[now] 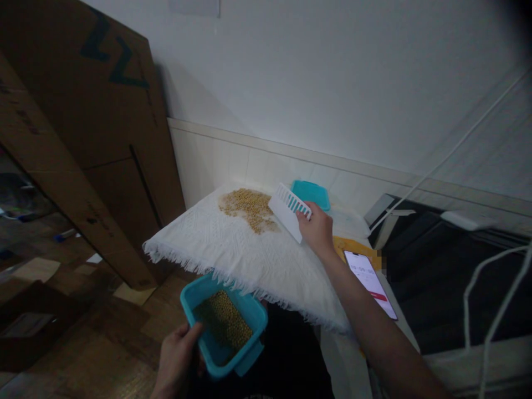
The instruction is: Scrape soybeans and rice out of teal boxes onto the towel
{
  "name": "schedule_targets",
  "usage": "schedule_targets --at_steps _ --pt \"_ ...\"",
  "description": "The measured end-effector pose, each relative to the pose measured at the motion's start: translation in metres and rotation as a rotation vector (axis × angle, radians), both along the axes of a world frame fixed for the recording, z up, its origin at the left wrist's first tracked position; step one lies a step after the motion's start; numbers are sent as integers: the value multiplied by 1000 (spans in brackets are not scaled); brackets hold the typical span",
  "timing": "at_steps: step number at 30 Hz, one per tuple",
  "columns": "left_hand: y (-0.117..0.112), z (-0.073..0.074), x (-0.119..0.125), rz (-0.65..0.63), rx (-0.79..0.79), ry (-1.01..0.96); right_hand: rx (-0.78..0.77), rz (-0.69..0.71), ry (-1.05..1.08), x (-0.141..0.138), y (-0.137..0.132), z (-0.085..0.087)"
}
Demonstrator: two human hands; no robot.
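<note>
Holding teal tub (224, 324) left hand (177, 360), right hand (318, 228) gripping white comb (288, 209)

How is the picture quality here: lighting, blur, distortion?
Head view: dim overall; the white towel and the lit phone screen are brightest; the top-right corner is vignetted black; wide-angle tilt slants the wall trim; the left hand on the teal container and right hand on the white scraper look fairly sharp.

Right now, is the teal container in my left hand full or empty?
Partly full: beans cover the bottom of the teal container, below its rim.
</note>
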State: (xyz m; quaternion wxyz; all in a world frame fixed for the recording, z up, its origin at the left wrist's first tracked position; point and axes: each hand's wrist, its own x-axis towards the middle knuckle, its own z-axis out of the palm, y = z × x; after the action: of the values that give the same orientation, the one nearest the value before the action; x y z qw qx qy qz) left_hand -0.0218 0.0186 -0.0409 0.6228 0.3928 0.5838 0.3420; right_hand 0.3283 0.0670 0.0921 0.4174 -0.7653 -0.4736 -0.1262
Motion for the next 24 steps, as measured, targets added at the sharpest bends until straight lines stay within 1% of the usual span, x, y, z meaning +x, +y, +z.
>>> schedule_targets --at_steps 3,5,7,9,11,15,18,24 --pt "0 -2 -2 -1 4 48 -154 -133 -222 -9 -6 -8" --pt "1 -1 -3 11 -3 82 -232 -141 -287 -14 -5 -18" --pt "3 0 -4 8 -8 93 -252 -112 -318 -19 -2 -27" --pt "4 2 -4 2 -2 86 -245 -79 -334 -22 0 -34" --pt "5 3 -4 5 11 81 -234 -48 -346 -26 0 -37" --pt "6 3 -4 6 17 75 -201 12 -363 -34 1 -35" --pt "5 5 -3 44 10 55 -174 50 -361 -38 2 -33" --pt "8 6 -4 73 23 13 -107 141 -291 -42 1 -35"
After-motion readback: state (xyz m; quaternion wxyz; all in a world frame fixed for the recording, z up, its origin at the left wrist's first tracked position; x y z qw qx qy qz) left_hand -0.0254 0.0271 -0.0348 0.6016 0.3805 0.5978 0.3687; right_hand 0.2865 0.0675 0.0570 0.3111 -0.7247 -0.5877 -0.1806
